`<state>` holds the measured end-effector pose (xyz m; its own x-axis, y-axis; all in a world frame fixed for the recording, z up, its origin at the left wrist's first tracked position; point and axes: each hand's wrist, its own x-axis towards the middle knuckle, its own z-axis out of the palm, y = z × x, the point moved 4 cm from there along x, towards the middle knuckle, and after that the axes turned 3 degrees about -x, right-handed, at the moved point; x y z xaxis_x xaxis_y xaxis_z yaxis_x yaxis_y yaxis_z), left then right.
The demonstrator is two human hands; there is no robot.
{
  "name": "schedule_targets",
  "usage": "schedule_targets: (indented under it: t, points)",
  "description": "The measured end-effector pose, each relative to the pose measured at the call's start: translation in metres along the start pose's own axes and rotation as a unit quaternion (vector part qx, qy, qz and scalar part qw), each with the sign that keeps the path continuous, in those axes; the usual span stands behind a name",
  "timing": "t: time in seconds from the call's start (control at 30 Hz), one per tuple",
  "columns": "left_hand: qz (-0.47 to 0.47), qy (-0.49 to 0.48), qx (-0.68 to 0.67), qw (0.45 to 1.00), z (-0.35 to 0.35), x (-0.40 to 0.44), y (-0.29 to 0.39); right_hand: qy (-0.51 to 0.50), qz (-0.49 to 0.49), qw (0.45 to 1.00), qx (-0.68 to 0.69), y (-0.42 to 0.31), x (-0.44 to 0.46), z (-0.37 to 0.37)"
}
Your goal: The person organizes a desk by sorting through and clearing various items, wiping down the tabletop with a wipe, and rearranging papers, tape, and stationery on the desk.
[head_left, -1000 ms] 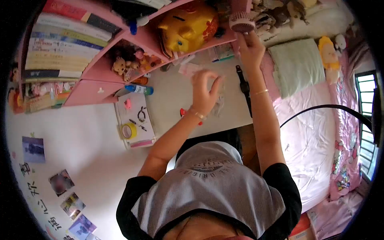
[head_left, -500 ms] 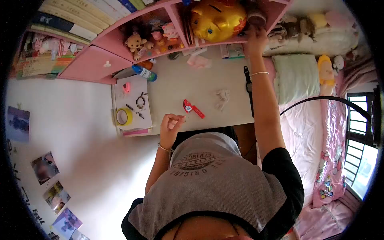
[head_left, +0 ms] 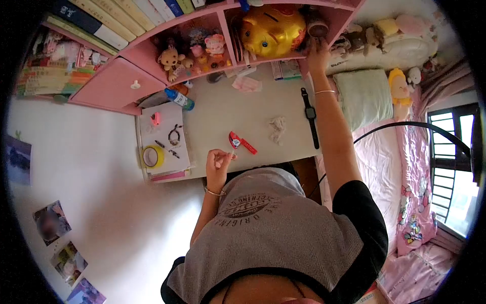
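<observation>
My right hand (head_left: 318, 54) reaches up into the right shelf compartment, its fingers stretched out and slightly apart at the lower edge of a round, dark reddish cup-like container (head_left: 318, 29). Whether the fingertips touch it I cannot tell. Beside that container sits a golden piggy bank (head_left: 273, 33). My left hand (head_left: 218, 163) hovers over the desk's front edge with curled fingers, thumb and forefinger pinched together; what they hold, if anything, is too small to make out. Just beyond it on the desk lie a red, patterned piece (head_left: 234, 140) and a red strip (head_left: 249, 146).
The desk (head_left: 212, 116) bears a crumpled white tissue (head_left: 277, 129), a black smartwatch (head_left: 310, 114), a blue bottle (head_left: 179, 99), yellow tape (head_left: 153, 156) and a beaded bracelet (head_left: 174, 135). The pink shelf (head_left: 195, 76) overhangs the back. A bed (head_left: 377, 167) stands at right.
The right hand has drawn back slightly from the round container, which now shows more fully. My left hand keeps its curled pose. The whole view has shifted a little.
</observation>
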<state>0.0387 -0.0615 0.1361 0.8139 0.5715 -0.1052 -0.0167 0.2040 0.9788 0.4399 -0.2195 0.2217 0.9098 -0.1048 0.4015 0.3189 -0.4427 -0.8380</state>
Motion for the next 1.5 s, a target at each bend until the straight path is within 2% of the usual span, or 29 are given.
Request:
schedule_targets:
  t: [0.1, 0.2, 0.3, 0.5, 0.63, 0.7, 0.77, 0.83, 0.9, 1.0, 1.1, 1.2, 1.3, 1.4, 1.5]
  points:
    - [0.011, 0.006, -0.004, 1.000, -0.003, 0.000, -0.005, -0.024, 0.008, 1.000, -0.010, 0.023, 0.007, 0.008]
    - [-0.018, 0.016, 0.005, 1.000, 0.001, 0.001, -0.001, -0.009, -0.006, 0.999, -0.040, 0.032, 0.004, 0.008]
    - [-0.002, -0.007, 0.019, 1.000, 0.011, 0.007, 0.012, -0.016, -0.011, 1.000, 0.016, 0.030, 0.000, 0.003]
    - [-0.025, -0.032, -0.017, 0.999, 0.034, 0.016, 0.024, -0.038, -0.051, 0.996, -0.058, 0.050, 0.003, 0.002]
    - [-0.019, -0.051, -0.008, 0.998, 0.045, 0.029, 0.011, 0.012, -0.041, 0.999, 0.027, 0.053, -0.011, -0.002]
    - [-0.010, -0.076, 0.011, 0.997, 0.057, 0.037, 0.020, 0.032, -0.014, 0.995, 0.095, 0.026, -0.042, -0.019]
    - [0.008, -0.102, 0.121, 0.987, 0.075, 0.047, 0.046, -0.109, 0.050, 0.979, 0.165, 0.008, -0.091, -0.021]
    - [0.049, -0.113, 0.180, 0.976, 0.092, 0.057, 0.066, -0.321, 0.149, 0.894, 0.274, -0.038, -0.148, -0.037]
    - [0.112, -0.111, 0.192, 0.969, 0.105, 0.068, 0.079, -0.388, 0.030, 0.869, 0.306, -0.052, -0.184, -0.044]
    - [0.145, -0.133, 0.164, 0.967, 0.119, 0.084, 0.087, -0.432, 0.091, 0.856, 0.268, -0.042, -0.211, -0.052]
    - [0.148, -0.168, 0.158, 0.962, 0.130, 0.092, 0.091, -0.361, -0.069, 0.914, 0.175, -0.051, -0.211, -0.061]
    - [0.172, -0.168, 0.163, 0.957, 0.136, 0.092, 0.098, -0.309, -0.122, 0.928, 0.167, -0.055, -0.202, -0.070]
    - [0.110, -0.176, 0.108, 0.972, 0.133, 0.094, 0.091, -0.287, -0.085, 0.945, 0.131, -0.056, -0.193, -0.080]
    - [0.058, -0.207, 0.203, 0.955, 0.128, 0.101, 0.076, -0.272, -0.069, 0.951, 0.132, -0.057, -0.183, -0.086]
    - [0.116, -0.262, 0.243, 0.927, 0.135, 0.103, 0.075, -0.237, -0.036, 0.952, 0.189, -0.062, -0.176, -0.088]
